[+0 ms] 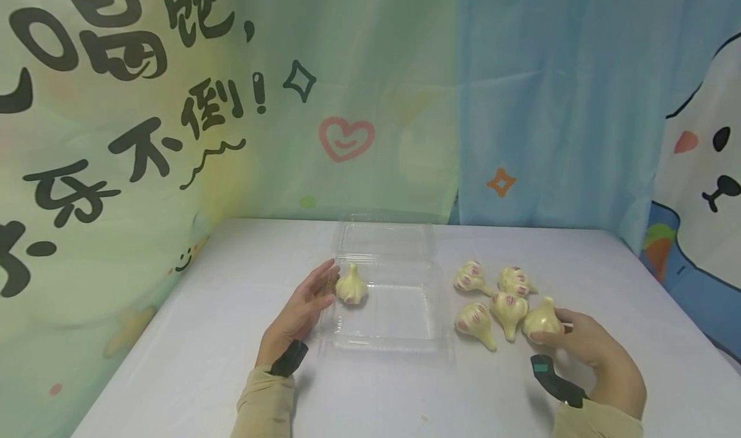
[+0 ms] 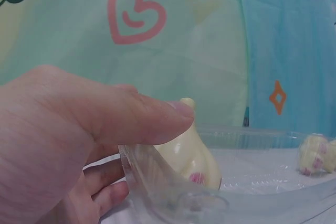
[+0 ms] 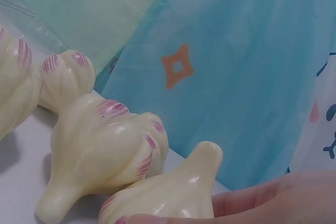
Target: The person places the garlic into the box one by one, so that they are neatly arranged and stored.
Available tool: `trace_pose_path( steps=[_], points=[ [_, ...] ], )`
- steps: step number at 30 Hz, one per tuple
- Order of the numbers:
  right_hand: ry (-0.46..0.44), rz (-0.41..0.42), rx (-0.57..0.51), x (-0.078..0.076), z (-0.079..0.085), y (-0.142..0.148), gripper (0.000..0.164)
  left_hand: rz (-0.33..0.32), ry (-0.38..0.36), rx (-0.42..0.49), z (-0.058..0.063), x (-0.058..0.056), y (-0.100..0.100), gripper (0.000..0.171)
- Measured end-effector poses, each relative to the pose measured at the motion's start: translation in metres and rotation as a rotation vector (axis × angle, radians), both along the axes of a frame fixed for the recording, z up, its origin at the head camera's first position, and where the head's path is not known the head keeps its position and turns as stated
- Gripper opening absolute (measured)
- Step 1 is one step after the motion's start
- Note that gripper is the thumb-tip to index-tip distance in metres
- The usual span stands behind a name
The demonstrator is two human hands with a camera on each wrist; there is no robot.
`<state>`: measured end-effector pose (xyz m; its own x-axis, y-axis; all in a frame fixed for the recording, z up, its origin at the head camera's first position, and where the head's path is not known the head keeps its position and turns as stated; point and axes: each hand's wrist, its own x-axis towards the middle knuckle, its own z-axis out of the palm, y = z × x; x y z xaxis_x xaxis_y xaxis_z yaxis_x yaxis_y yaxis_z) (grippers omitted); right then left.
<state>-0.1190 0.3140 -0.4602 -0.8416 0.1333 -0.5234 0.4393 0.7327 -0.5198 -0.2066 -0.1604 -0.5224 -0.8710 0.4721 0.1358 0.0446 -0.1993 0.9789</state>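
Note:
My right hand (image 1: 596, 341) holds a cream garlic bulb (image 1: 542, 319) at the right end of a group of bulbs, thumb on its near side and fingers behind it. In the right wrist view that bulb (image 3: 168, 195) has its stem pointing up. My left hand (image 1: 298, 312) rests at the left wall of a clear plastic container (image 1: 399, 345), fingers loosely bent outside it. In the left wrist view the thumb (image 2: 152, 119) overlaps a garlic bulb (image 2: 191, 161) standing inside. From the head view this bulb (image 1: 351, 288) is upright at the container's left side.
Several more garlic bulbs, marked with pink streaks, lie right of the container, among them one bulb (image 1: 476, 324) near its wall. The container's lid (image 1: 384, 238) is folded back toward the far table edge. Behind the white table (image 1: 370, 393) hangs a printed curtain (image 1: 550, 103).

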Motion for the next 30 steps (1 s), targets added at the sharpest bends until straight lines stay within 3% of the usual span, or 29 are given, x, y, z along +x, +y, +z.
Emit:
trace_pose_path(
  steps=[13, 24, 30],
  points=[
    [-0.003, -0.045, 0.024, -0.001, -0.005, 0.002, 0.121, -0.010, -0.005, 0.005, 0.000, -0.001, 0.000, 0.073],
    [0.003, -0.010, 0.014, 0.000, 0.000, 0.005, 0.119, -0.005, -0.019, -0.001, 0.002, 0.000, 0.000, 0.073],
    [-0.054, -0.069, -0.020, 0.002, 0.007, 0.004, 0.126, -0.008, -0.016, 0.002, 0.001, 0.000, 0.000, 0.073]
  ],
)
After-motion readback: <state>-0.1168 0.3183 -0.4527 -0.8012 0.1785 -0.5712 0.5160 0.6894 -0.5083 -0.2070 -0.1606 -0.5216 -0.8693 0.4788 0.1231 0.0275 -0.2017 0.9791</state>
